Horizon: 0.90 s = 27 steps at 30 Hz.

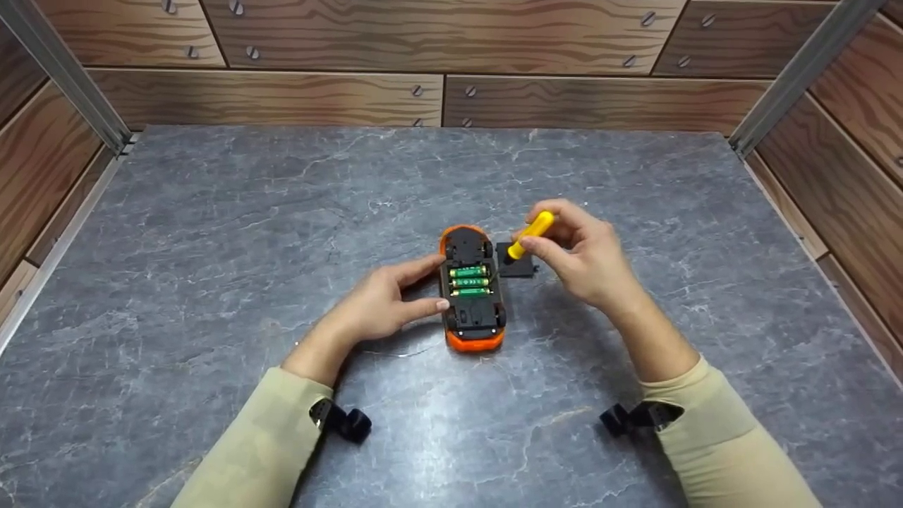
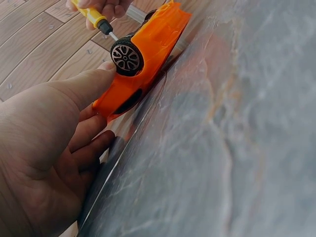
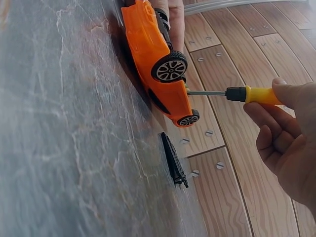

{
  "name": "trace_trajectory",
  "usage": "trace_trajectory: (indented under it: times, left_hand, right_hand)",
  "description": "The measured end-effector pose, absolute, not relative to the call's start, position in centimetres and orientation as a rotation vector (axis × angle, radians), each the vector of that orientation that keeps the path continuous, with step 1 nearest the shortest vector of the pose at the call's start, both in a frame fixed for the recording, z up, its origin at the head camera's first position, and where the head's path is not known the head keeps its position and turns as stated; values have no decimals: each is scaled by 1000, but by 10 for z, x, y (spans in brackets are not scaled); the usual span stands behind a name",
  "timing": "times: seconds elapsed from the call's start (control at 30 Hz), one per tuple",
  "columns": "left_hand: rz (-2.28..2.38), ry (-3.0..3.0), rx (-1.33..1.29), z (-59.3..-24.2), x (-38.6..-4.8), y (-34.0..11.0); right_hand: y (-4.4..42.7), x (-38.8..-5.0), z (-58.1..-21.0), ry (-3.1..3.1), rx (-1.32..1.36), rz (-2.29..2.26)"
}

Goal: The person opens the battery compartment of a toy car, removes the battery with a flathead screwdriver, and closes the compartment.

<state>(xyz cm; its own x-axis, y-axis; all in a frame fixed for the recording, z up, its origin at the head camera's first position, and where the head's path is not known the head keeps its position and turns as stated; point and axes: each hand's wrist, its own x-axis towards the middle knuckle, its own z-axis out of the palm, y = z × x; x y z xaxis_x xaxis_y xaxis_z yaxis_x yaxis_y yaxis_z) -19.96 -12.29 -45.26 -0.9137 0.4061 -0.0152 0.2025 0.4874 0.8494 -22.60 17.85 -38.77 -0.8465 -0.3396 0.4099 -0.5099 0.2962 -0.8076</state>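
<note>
Pale sleeves [image 1: 250, 444] lie nearest, leading in to an orange toy car [image 1: 474, 312] that rests wheels-up near the middle of the grey marbled table [image 1: 282, 212], three green batteries [image 1: 470, 282] side by side in its underside. The left hand [image 1: 374, 303] touches the car's left side with thumb and forefinger spread wide, while the right hand [image 1: 596, 264] pinches a yellow-handled screwdriver [image 1: 534, 231], its shaft slanting down by the batteries' right ends. Just right of the car lies a black cover [image 1: 520, 268], and wood-patterned panels [image 1: 317, 35] stand behind.
</note>
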Motion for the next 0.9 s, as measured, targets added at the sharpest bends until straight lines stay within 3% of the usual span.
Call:
trace_trajectory:
  times: [0.9]
  left_hand:
    - [1412, 2499, 543, -453, -201, -123]
  right_hand:
    - [190, -228, -408, -2239, 695, 1937]
